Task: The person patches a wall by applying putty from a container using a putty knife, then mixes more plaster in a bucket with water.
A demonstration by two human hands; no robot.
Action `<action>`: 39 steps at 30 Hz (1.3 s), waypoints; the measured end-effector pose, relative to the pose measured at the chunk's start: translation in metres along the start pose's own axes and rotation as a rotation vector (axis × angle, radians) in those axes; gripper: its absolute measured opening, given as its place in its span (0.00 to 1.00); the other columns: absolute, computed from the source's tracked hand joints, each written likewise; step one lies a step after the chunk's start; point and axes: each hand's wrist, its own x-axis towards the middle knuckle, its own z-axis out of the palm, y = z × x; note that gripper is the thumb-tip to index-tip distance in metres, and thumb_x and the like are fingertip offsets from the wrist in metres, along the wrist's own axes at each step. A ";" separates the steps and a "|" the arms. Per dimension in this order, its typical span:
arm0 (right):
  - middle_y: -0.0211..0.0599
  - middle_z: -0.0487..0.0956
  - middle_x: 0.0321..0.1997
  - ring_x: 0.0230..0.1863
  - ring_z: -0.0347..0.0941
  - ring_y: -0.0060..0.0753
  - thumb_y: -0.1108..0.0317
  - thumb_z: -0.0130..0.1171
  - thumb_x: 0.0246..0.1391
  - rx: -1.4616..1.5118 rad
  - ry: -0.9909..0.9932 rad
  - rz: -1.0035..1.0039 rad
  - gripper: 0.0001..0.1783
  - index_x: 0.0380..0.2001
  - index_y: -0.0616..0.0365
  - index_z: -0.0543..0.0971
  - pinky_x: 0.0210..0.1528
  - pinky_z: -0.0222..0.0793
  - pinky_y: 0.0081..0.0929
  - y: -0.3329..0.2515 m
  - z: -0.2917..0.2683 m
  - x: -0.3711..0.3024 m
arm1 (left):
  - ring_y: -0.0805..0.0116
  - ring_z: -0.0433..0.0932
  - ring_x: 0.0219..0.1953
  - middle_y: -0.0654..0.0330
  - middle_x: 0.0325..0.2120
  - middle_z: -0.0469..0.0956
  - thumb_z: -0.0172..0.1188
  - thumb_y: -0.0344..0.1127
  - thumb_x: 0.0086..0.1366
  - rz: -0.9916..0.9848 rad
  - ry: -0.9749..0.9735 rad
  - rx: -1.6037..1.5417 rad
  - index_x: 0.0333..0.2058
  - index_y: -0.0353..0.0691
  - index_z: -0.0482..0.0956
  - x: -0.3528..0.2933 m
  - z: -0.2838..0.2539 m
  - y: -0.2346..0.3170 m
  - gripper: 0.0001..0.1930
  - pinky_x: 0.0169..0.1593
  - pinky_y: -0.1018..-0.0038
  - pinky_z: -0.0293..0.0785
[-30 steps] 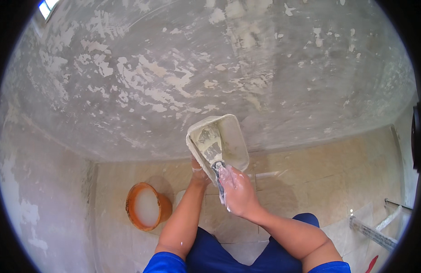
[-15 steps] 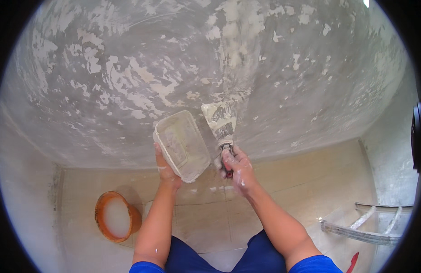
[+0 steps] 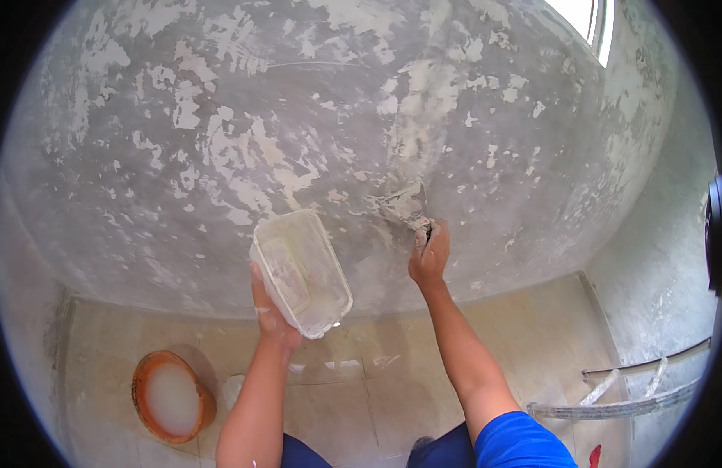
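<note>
Tan tiled floor (image 3: 322, 413) | orange bucket (image 3: 208, 405), upright | whitish liquid (image 3: 172, 399) inside

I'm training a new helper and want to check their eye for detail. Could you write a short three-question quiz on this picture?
1. Which hand holds the white tub?
2. True or false: the orange bucket stands on the floor, to the person's left.
3. Where is the blade of the putty knife?
(a) inside the white tub
(b) at the patchy grey wall
(c) in the orange bucket

Key:
1. The left hand.
2. True.
3. (b)
</note>
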 end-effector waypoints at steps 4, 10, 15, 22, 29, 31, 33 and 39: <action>0.54 0.74 0.45 0.46 0.71 0.63 0.57 0.55 0.72 -0.180 -0.017 0.014 0.19 0.50 0.66 0.74 0.50 0.64 0.54 0.005 0.001 -0.006 | 0.52 0.74 0.64 0.55 0.66 0.70 0.49 0.72 0.73 0.055 0.018 0.042 0.75 0.49 0.61 -0.008 0.004 0.015 0.42 0.65 0.47 0.75; 0.51 0.74 0.44 0.46 0.71 0.60 0.58 0.58 0.69 -0.238 -0.077 0.035 0.19 0.51 0.64 0.76 0.49 0.65 0.52 0.013 0.000 -0.012 | 0.53 0.77 0.61 0.55 0.64 0.73 0.50 0.71 0.74 0.077 0.037 0.093 0.73 0.47 0.64 -0.015 -0.009 0.034 0.41 0.63 0.50 0.77; 0.50 0.73 0.45 0.47 0.71 0.59 0.59 0.59 0.68 -0.305 -0.151 0.072 0.19 0.52 0.64 0.76 0.49 0.65 0.52 0.016 -0.001 -0.018 | 0.51 0.74 0.63 0.51 0.64 0.71 0.48 0.72 0.74 0.117 0.110 0.147 0.74 0.42 0.61 -0.019 0.006 0.031 0.44 0.64 0.52 0.76; 0.52 0.72 0.47 0.48 0.69 0.61 0.63 0.58 0.68 -0.321 -0.277 -0.021 0.18 0.53 0.64 0.75 0.50 0.63 0.54 0.009 -0.007 -0.040 | 0.51 0.74 0.63 0.50 0.65 0.70 0.47 0.72 0.75 0.080 0.056 0.128 0.74 0.41 0.60 -0.018 0.011 0.019 0.45 0.64 0.52 0.76; 0.50 0.72 0.47 0.49 0.70 0.58 0.61 0.61 0.65 -0.223 -0.268 -0.010 0.20 0.53 0.62 0.75 0.52 0.64 0.53 0.016 -0.022 -0.034 | 0.51 0.74 0.64 0.52 0.66 0.70 0.48 0.72 0.74 0.067 0.022 0.135 0.74 0.45 0.61 -0.015 0.009 0.011 0.44 0.65 0.50 0.76; 0.50 0.72 0.46 0.48 0.71 0.59 0.61 0.60 0.66 -0.200 -0.275 -0.013 0.18 0.52 0.62 0.75 0.50 0.65 0.52 0.011 -0.022 -0.019 | 0.51 0.74 0.64 0.52 0.66 0.70 0.48 0.72 0.74 0.075 0.026 0.140 0.74 0.44 0.61 -0.015 0.007 0.015 0.44 0.65 0.49 0.75; 0.50 0.73 0.45 0.47 0.71 0.59 0.62 0.60 0.66 -0.174 -0.277 -0.009 0.17 0.51 0.62 0.75 0.48 0.65 0.51 0.008 -0.022 -0.017 | 0.51 0.73 0.64 0.52 0.66 0.70 0.48 0.72 0.74 0.100 0.006 0.135 0.75 0.44 0.60 -0.017 0.010 0.020 0.44 0.65 0.49 0.75; 0.53 0.73 0.44 0.43 0.72 0.62 0.62 0.59 0.68 -0.221 -0.265 -0.008 0.17 0.50 0.64 0.74 0.44 0.70 0.53 0.019 -0.018 -0.045 | 0.51 0.73 0.65 0.53 0.67 0.69 0.48 0.72 0.74 0.088 0.012 0.166 0.75 0.45 0.60 -0.028 0.025 0.021 0.43 0.66 0.50 0.75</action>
